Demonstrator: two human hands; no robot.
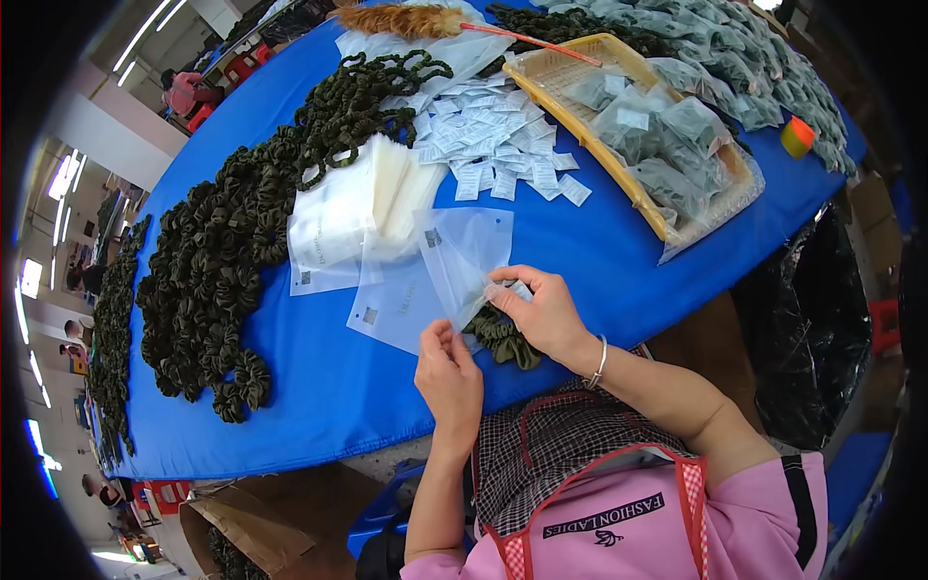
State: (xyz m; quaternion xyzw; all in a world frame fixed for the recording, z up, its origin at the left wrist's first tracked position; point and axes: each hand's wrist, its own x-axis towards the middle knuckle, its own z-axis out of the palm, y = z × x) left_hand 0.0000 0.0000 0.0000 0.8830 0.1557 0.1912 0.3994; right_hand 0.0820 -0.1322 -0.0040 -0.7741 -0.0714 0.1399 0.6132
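Note:
A frosted clear plastic bag point(462, 253) is held near the table's front edge, its wide end pointing away from me. My left hand point(450, 375) pinches one side of the bag's near end, with the fingers curled. My right hand point(543, 311) grips the other side between thumb and fingers. Part of a small white sachet point(522, 290) shows at those fingers; whether it is inside the bag I cannot tell. Just below my right hand lies a dark green scrunchie point(507, 346). Another flat bag point(396, 307) lies under the held one, beside a stack of bags point(333, 227).
Dark green scrunchies point(208, 261) are heaped along the left. Loose white sachets point(493, 135) lie beyond my hands. A yellow basket point(590, 126) with filled bags stands at the right, near a tape roll point(797, 137). A feather duster point(401, 20) lies at the back.

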